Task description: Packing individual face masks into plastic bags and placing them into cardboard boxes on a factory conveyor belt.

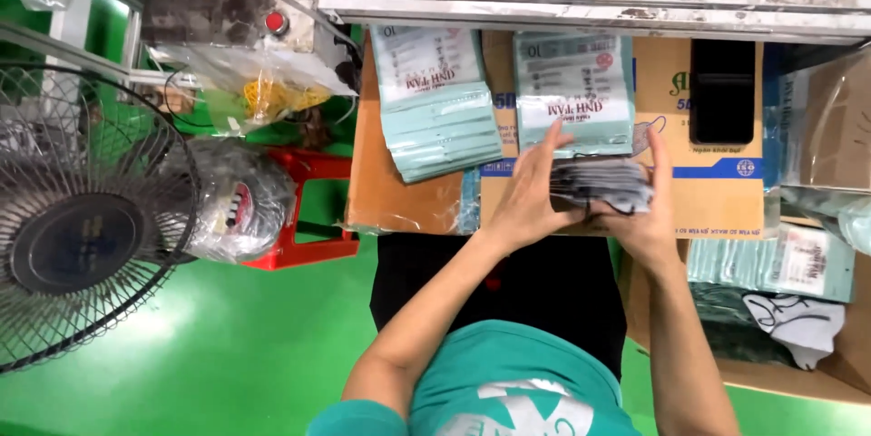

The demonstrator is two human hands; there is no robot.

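Down at the cardboard work surface (408, 191), both hands were closed around a stack of grey face masks (603, 184). The left hand (531, 195) gripped the stack's left end, its fingers reaching up onto the lower edge of a teal printed pouch (573, 91) that lay just above the masks. The right hand (646, 209) clasped the stack's right end, fingers curled over the top. The masks sat between the two hands, resting on the cardboard near the person's body. Left of that pouch lay a fanned pile of matching teal pouches (435, 109), close beside it. A black phone (722, 91) lay to the right on the cardboard. Further right, more teal pouches (771, 264) sat in an open carton (844, 372) with a loose white mask (798, 323). Off to the left stood a red plastic stool (313, 209), a wire-guarded fan (82, 218) and a clear bag holding yellow rubber bands (263, 82).
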